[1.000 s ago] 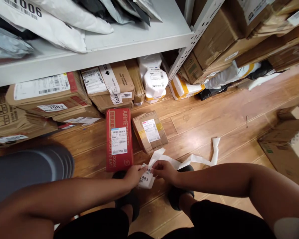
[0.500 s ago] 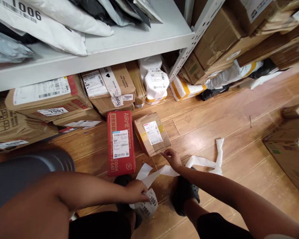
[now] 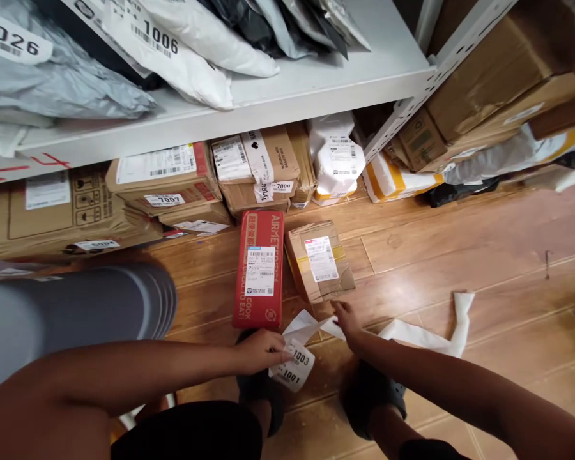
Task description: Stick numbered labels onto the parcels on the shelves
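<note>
My left hand (image 3: 259,350) is closed on a strip of white number labels (image 3: 293,365) reading 1003 and 1001, low over the wooden floor. My right hand (image 3: 347,321) reaches forward with fingers pinched together just below the near edge of a small brown taped cardboard box (image 3: 320,260); whether they hold anything is hidden. A red carton (image 3: 260,269) with a white shipping label lies on the floor left of that box. A long white backing strip (image 3: 424,331) trails from the labels to the right across the floor.
A grey metal shelf (image 3: 316,86) holds poly mailers (image 3: 182,45) tagged 1006 and 7026. Under it stand labelled cartons (image 3: 165,179) marked 7007 and 7009. More boxes (image 3: 489,70) pile up at the right. A grey bin (image 3: 76,313) lies at my left. My dark shoes (image 3: 374,396) are below.
My hands, together on the labels a second ago, have parted. The right hand moved forward to the small brown box. The left hand kept the labels. The view shifted left.
</note>
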`<state>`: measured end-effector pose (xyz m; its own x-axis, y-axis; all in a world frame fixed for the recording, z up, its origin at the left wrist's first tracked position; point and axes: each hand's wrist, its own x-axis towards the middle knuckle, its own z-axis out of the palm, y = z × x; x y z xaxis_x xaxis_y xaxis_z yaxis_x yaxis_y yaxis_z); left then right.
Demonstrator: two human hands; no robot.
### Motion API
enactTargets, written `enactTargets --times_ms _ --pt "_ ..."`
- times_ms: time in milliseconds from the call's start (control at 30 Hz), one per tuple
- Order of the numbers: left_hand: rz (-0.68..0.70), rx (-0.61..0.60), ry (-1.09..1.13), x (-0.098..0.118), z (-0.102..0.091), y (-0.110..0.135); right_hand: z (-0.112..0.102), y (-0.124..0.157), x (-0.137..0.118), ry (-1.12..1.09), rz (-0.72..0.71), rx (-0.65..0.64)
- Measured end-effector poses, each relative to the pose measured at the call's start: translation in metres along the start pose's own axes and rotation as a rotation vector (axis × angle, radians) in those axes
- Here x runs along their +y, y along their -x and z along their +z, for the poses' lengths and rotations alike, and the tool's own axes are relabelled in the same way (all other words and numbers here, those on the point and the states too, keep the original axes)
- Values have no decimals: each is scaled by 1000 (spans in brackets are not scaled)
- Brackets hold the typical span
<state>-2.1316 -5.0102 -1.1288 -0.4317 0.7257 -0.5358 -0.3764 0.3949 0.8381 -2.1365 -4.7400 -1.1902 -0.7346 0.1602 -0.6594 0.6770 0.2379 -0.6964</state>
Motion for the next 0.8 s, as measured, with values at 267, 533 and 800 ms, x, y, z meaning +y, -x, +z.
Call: enactTargets --times_ms 267,533,800 --pt "-245 416 919 23 6 8 40 41 -75 -273 -93 -702" --pt "-26 635 332 45 -42 -2 40 31 -84 -231 -107 -635" --pt "-110 601 408 38 -35 -5 43 33 -80 -310 -48 -620"
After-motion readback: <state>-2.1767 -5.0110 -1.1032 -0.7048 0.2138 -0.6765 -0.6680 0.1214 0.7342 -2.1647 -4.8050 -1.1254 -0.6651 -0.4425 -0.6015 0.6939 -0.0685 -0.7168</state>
